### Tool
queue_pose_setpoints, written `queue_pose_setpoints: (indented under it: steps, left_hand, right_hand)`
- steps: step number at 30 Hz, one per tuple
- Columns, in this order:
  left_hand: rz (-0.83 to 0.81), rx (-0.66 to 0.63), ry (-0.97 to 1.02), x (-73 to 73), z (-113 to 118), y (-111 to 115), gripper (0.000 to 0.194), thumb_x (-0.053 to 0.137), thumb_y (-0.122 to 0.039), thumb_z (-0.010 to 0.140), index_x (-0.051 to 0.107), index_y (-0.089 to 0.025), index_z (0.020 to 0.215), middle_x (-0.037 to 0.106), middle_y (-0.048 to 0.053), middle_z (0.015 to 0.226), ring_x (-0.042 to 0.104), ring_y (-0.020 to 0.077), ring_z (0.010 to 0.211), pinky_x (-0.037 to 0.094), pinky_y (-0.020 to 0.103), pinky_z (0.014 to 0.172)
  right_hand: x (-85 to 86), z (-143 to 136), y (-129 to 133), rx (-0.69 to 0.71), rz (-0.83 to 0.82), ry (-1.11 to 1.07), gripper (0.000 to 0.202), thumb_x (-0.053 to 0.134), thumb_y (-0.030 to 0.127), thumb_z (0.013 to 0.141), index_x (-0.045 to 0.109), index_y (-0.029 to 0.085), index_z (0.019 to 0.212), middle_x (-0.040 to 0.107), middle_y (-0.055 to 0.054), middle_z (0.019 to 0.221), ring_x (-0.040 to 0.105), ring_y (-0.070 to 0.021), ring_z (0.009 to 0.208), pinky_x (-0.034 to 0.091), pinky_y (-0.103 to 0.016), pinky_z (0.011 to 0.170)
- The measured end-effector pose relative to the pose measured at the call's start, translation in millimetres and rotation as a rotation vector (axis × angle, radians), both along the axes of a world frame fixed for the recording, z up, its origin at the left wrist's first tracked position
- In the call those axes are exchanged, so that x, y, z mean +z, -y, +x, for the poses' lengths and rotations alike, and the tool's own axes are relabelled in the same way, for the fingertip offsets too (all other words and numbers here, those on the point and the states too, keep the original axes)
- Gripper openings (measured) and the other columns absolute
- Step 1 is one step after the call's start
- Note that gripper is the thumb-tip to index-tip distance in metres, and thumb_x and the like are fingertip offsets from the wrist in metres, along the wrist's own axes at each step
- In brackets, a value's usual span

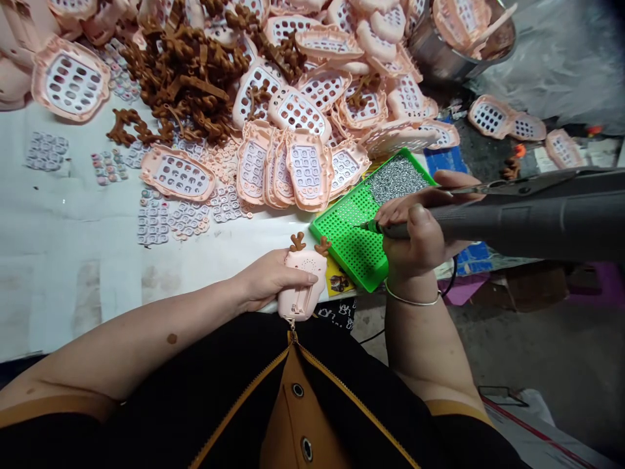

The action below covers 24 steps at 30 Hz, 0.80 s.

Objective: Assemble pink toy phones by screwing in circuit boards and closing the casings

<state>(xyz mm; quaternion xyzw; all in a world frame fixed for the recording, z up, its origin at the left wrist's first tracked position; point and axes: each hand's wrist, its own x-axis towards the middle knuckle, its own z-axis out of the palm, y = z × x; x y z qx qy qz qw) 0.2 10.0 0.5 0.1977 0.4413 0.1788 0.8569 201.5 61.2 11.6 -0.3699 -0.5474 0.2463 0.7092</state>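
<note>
My left hand (266,277) grips a pink toy phone (307,293) with brown antlers, its back with the battery recess facing up. The thumb lies across that back. In my right hand (420,238) is a dark electric screwdriver (517,215), its body running off to the right. Its tip points left, over a green perforated tray (336,244). Small silver screws (398,177) are heaped at the tray's far end. I cannot tell whether a screw sits on the tip.
Brown antler pieces (190,71) lie piled at the back. Pink shells with keypads (307,163) stand stacked behind the tray, amid more loose shells. Several pale keypad sheets (153,226) lie on the white tabletop (73,260). A metal pot (498,39) holding pink parts stands back right.
</note>
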Motion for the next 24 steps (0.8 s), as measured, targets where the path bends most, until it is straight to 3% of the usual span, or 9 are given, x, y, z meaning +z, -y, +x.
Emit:
queue_pose_setpoints:
  steps: [5, 8, 15, 24]
  left_hand:
    - [0.016, 0.018, 0.006, 5.6, 1, 2, 0.020, 0.075, -0.011, 0.059, 0.063, -0.012, 0.076, 0.064, 0.002, 0.068, 0.060, 0.0140, 0.063, 0.049, 0.032, 0.068]
    - [0.046, 0.006, 0.021, 5.8, 2, 4, 0.024, 0.077, -0.009, 0.056, 0.064, -0.012, 0.077, 0.065, 0.001, 0.069, 0.059, 0.0134, 0.065, 0.047, 0.031, 0.069]
    - [0.153, 0.026, 0.033, 2.4, 2, 8, 0.027, 0.076, -0.013, 0.055, 0.067, -0.013, 0.080, 0.066, 0.001, 0.075, 0.058, 0.0140, 0.071, 0.044, 0.030, 0.074]
    - [0.191, 0.007, 0.068, -3.6, 1, 8, 0.023, 0.072, -0.012, 0.054, 0.063, -0.015, 0.075, 0.062, -0.002, 0.070, 0.054, 0.0132, 0.067, 0.040, 0.029, 0.070]
  right_hand:
    - [34.3, -19, 20, -0.015, 0.029, -0.008, 0.025, 0.069, 0.038, 0.080, 0.063, 0.035, 0.103, 0.041, 0.008, 0.055, 0.044, -0.0121, 0.041, 0.042, -0.031, 0.044]
    - [50.0, -33, 43, 0.070, 0.011, -0.020, 0.022, 0.065, 0.039, 0.082, 0.062, 0.034, 0.103, 0.040, 0.007, 0.055, 0.042, -0.0122, 0.039, 0.043, -0.032, 0.041]
    - [43.7, -51, 75, 0.377, -0.050, 0.028, 0.037, 0.065, 0.038, 0.083, 0.057, 0.036, 0.119, 0.051, 0.006, 0.057, 0.051, -0.0158, 0.044, 0.051, -0.037, 0.049]
    - [44.5, -57, 76, 0.407, -0.122, 0.023, 0.035, 0.066, 0.041, 0.083, 0.056, 0.040, 0.117, 0.050, 0.007, 0.059, 0.051, -0.0153, 0.046, 0.051, -0.035, 0.050]
